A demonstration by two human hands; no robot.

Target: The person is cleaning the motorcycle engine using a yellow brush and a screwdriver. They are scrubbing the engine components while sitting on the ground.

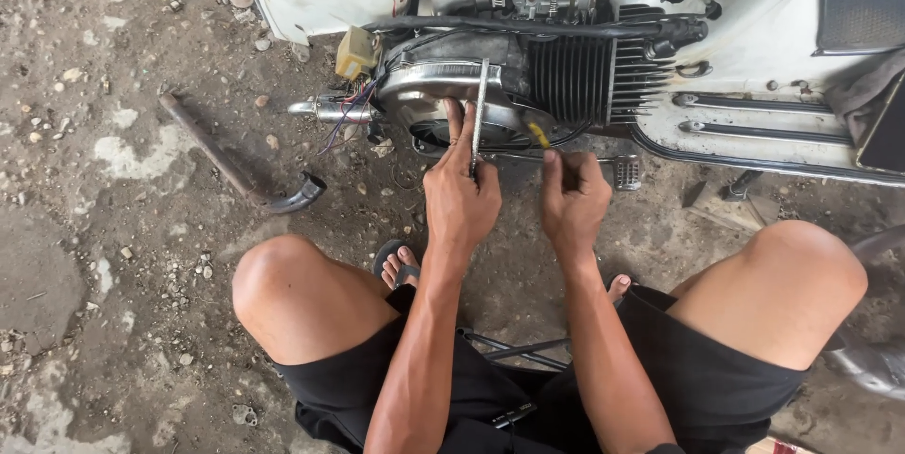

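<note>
I squat in front of a white scooter's exposed engine (528,77). My left hand (460,192) presses on the shiny round engine cover (429,86), index finger stretched onto it, and holds a thin flat metal strip (481,110) upright against the cover. My right hand (570,198) is closed on a yellow-handled screwdriver (538,135) whose tip points at the lower edge of the cover beside the black cooling fins (575,77).
A bent rusty exhaust pipe (236,166) lies on the gravelly concrete to the left. A kickstart pedal (627,171) sticks out right of my right hand. The white scooter body (754,49) and footboard fill the top right. My knees flank my arms.
</note>
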